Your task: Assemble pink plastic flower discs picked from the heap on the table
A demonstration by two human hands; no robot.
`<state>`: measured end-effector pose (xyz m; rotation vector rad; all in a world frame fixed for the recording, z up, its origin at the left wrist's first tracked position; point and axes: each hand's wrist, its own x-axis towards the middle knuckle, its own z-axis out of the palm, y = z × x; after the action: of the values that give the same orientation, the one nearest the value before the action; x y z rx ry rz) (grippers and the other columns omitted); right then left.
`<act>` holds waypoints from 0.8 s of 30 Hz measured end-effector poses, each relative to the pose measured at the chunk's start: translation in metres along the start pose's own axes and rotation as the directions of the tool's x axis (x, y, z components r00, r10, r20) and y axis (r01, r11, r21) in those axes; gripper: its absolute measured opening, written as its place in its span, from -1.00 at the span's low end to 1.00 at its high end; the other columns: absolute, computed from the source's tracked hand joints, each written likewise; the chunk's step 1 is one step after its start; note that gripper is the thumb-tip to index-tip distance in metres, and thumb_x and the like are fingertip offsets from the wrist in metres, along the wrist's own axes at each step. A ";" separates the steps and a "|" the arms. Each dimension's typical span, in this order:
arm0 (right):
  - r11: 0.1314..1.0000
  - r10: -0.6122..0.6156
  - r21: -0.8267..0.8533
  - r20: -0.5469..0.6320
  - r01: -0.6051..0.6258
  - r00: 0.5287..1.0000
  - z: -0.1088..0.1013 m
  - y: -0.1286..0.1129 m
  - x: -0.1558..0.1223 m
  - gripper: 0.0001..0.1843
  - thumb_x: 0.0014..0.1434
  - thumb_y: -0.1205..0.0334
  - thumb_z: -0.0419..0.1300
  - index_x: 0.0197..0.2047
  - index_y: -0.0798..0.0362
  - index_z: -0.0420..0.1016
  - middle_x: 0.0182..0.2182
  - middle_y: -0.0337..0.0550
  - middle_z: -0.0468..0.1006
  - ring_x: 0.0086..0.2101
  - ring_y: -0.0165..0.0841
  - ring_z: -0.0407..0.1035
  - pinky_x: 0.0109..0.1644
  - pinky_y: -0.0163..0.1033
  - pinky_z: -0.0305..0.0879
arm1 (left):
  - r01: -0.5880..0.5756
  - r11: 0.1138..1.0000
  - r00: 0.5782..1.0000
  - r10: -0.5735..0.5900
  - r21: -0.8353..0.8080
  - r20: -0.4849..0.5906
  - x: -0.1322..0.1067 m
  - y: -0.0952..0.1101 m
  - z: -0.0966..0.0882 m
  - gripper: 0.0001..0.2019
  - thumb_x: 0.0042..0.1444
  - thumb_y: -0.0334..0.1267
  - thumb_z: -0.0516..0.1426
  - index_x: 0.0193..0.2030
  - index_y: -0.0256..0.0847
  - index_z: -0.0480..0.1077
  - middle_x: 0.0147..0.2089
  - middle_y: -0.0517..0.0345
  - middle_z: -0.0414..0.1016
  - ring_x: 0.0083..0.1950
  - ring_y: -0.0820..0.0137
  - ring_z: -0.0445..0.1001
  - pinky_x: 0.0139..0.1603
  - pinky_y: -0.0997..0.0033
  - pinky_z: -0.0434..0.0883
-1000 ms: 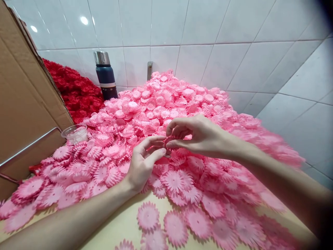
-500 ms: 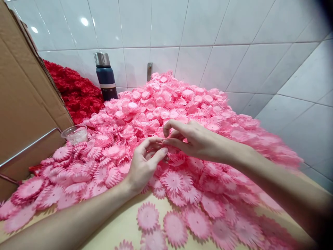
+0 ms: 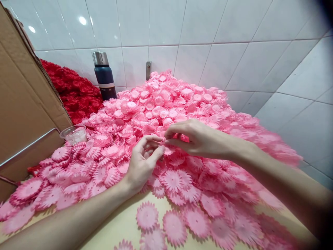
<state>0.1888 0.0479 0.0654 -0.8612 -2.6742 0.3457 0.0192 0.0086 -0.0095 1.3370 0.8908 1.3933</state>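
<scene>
Over the middle of a large heap of pink fringed fabric flower discs point(image 3: 172, 180), my two hands meet fingertip to fingertip. My left hand point(image 3: 142, 165) is half curled, its thumb and fingers drawn together toward the right. From the right comes my right hand point(image 3: 201, 140), palm down, with thumb and forefinger pinched close beside the left fingertips. Whatever lies between the fingers is too small and too hidden to name. A few separate pink discs, such as a flower disc point(image 3: 147, 216) with a tiny centre hole, lie flat nearer to me.
Behind the heap stands a dark blue bottle point(image 3: 104, 78) with a steel cap, against a tiled wall point(image 3: 197, 24). Red petals point(image 3: 75, 90) are piled at the back left, beside a cardboard box point(image 3: 28, 80). A clear plastic cup point(image 3: 74, 135) sits at the heap's left edge on the yellowish tabletop point(image 3: 117, 220).
The thumb and forefinger of my right hand have closed from a wider curl into a pinch. My left hand has barely moved, and the view has shifted slightly.
</scene>
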 end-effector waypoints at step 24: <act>0.987 0.030 0.160 -0.064 -0.019 0.998 -0.004 -0.003 -0.001 -0.85 0.08 0.29 0.27 -0.38 0.11 0.35 -0.45 -0.23 0.46 -0.45 -0.48 0.33 -0.44 -0.34 0.27 | 0.012 0.996 0.999 -0.008 -0.084 0.039 -0.002 -0.001 0.000 -0.85 0.12 -0.28 0.19 -0.19 -0.24 0.37 -0.22 0.14 0.46 -0.24 0.43 0.50 -0.19 0.40 0.50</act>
<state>0.1889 0.0452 0.0696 -0.8418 -2.5368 0.5202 0.0189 0.0068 -0.0107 1.2902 0.8034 1.3776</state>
